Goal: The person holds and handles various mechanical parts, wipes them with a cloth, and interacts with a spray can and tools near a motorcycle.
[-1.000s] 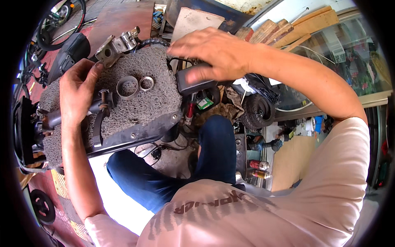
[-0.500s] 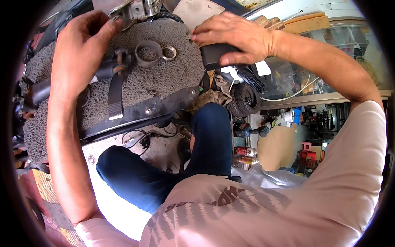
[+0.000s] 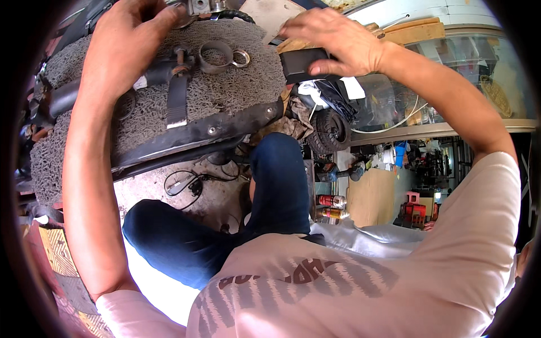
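My left hand [image 3: 127, 39] is closed around a metal part [image 3: 183, 17] at the back of the grey looped-fibre mat [image 3: 152, 84]; its fingertips are partly out of view. My right hand [image 3: 344, 45] is open, fingers spread, just above a black box [image 3: 296, 65] beside the mat. On the mat lie a wide dark ring [image 3: 214, 67], a smaller silver ring [image 3: 245, 56], a black tube [image 3: 65, 98] with a bolt [image 3: 180, 65], and a black strap [image 3: 177, 107].
Below the mat are black cables [image 3: 197, 183] and my knees. A small tyre [image 3: 329, 132], a power drill [image 3: 344, 174], spray cans [image 3: 332, 200] and red crates [image 3: 414, 211] are at the right. Wooden boards [image 3: 411, 34] and a glass cabinet [image 3: 451, 104] stand behind.
The view has shifted. My left hand has moved toward the back with the metal part; my right hand, still spread, has shifted toward the back right.
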Demonstrator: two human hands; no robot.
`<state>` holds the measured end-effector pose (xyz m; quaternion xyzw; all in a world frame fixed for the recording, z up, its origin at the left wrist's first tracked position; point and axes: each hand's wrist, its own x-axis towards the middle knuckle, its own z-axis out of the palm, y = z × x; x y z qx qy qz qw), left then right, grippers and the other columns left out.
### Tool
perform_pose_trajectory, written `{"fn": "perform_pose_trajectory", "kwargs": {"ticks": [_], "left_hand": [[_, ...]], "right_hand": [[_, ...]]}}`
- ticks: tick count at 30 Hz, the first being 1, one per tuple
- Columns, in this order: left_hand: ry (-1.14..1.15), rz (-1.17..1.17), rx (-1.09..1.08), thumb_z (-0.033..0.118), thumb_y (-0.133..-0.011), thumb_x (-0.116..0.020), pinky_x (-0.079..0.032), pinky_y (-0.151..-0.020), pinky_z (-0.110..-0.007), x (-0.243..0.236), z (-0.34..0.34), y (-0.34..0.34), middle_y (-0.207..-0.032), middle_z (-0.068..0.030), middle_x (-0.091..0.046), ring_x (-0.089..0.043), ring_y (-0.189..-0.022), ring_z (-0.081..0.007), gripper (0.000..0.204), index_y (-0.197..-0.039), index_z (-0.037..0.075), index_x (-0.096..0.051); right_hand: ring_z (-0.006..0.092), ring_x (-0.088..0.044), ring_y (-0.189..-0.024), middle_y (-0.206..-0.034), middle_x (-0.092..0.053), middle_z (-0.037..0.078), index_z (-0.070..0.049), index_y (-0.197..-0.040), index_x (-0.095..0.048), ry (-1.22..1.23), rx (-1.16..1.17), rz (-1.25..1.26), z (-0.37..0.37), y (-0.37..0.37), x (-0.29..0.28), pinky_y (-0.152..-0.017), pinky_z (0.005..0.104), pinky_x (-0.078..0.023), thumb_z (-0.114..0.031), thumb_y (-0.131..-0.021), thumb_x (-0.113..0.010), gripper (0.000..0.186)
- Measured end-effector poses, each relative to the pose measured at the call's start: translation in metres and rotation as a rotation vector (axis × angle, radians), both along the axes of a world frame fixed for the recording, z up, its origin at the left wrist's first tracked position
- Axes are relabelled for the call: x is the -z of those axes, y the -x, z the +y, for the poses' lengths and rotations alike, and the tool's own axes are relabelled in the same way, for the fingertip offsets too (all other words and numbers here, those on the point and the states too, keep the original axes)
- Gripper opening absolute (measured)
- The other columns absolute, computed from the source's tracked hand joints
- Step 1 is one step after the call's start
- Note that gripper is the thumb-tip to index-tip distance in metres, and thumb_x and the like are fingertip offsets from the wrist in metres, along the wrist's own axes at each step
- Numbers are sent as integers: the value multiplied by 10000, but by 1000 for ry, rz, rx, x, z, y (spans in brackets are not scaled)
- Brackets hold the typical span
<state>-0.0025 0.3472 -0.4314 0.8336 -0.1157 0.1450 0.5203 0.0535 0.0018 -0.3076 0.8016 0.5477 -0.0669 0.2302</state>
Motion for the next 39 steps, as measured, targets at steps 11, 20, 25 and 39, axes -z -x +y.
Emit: {"fn": "perform_pose_trajectory", "kwargs": {"ticks": [11, 20, 25, 39], "left_hand": [[79, 29, 172, 328, -1024, -677, -371, -714, -244, 20, 5, -10, -769, 56, -516, -446, -758, -46, 331, -895, 26, -638], [-36, -55, 55, 392, -1019, -671, -408, -752, -251, 17, 8, -7, -805, 31, -573, -500, -797, -66, 369, -967, 27, -678], [-14, -48, 87, 395, -1015, -673, -436, -796, -261, 24, 8, -10, -834, 17, -615, -539, -821, -79, 380, -1059, 20, -714], [57, 202, 77, 395, -968, -680, -553, -861, -435, -35, -5, 38, -1156, -142, -694, -664, -984, -196, 454, -1188, -2, -681]], "right_hand": [[451, -588, -1220, -1375, -630, 205, -53, -1382, -627, -507, 1356, -127, -33, 1, 56, -1088, 483, -439, -654, -1048, -356, 740], [382, -618, -1165, -1201, -672, 242, 33, -1371, -610, -449, 58, 206, -14, -11, 25, -1007, 435, -463, -445, -982, -635, 616], [389, -593, -1254, -1346, -635, 256, 15, -1377, -614, -548, 1617, -76, -7, 5, 37, -1027, 459, -450, -654, -1049, -345, 792], [396, -560, -1203, -1305, -592, 216, 4, -1453, -520, -64, -130, 209, 1, -17, -1, -1023, 488, -432, -463, -1007, -566, 647]]}}
